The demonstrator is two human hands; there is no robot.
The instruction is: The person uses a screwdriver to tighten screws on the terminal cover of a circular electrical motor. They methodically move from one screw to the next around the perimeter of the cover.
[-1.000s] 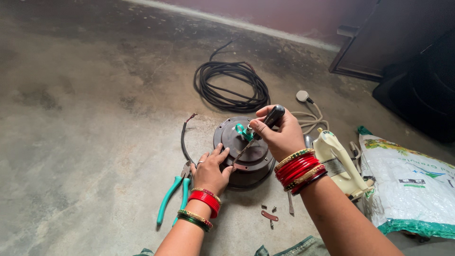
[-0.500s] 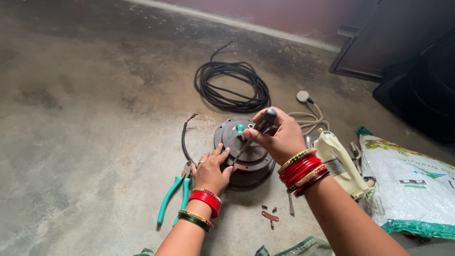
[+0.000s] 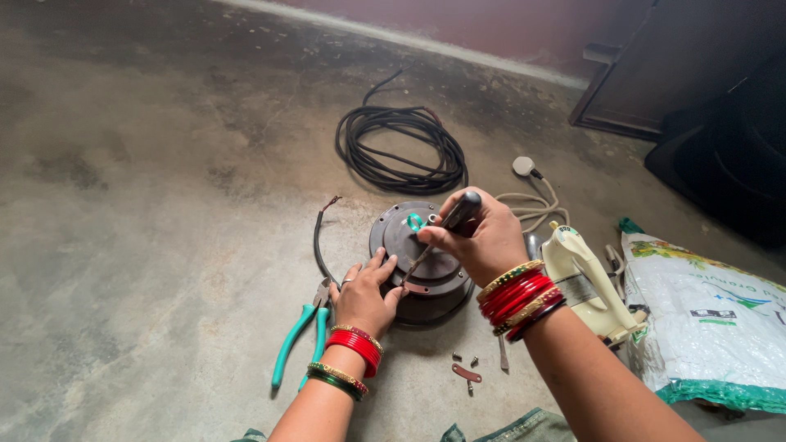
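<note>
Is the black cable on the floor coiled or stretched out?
Coiled: the black cable lies in round loops on the concrete floor, one end trailing away.

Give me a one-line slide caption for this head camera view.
Right hand works a screwdriver on a round dark motor housing steadied by the left hand, green-handled pliers beside it.

A coiled black cable (image 3: 401, 151), green-handled pliers (image 3: 301, 333), a cream iron (image 3: 583, 278) and a printed sack (image 3: 708, 319) lie around.
</note>
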